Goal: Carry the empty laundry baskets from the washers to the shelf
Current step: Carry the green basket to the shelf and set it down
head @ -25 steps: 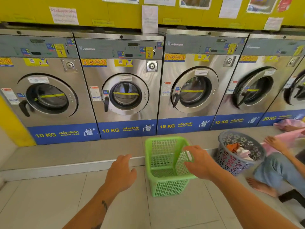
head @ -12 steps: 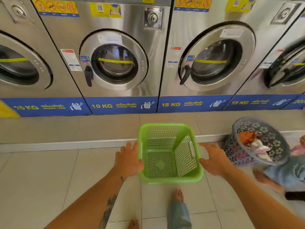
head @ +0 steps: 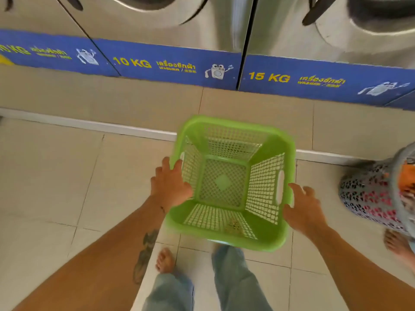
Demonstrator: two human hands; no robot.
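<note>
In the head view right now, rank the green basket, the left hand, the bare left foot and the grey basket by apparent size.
1. green basket
2. left hand
3. bare left foot

The grey basket is cut by the frame edge, so it cannot be ranked.

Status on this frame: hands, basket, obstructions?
Left hand and right hand on green basket sides, grip unconfirmed. Basket empty. Grey basket with clothes close right.

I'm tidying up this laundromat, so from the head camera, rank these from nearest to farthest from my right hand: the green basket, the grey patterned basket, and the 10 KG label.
1. Green basket: the right hand is at its right rim, beside the handle slot.
2. Grey patterned basket: on the floor to the right, holding clothes.
3. 10 KG label: on the washer's blue strip, up and left.
</note>
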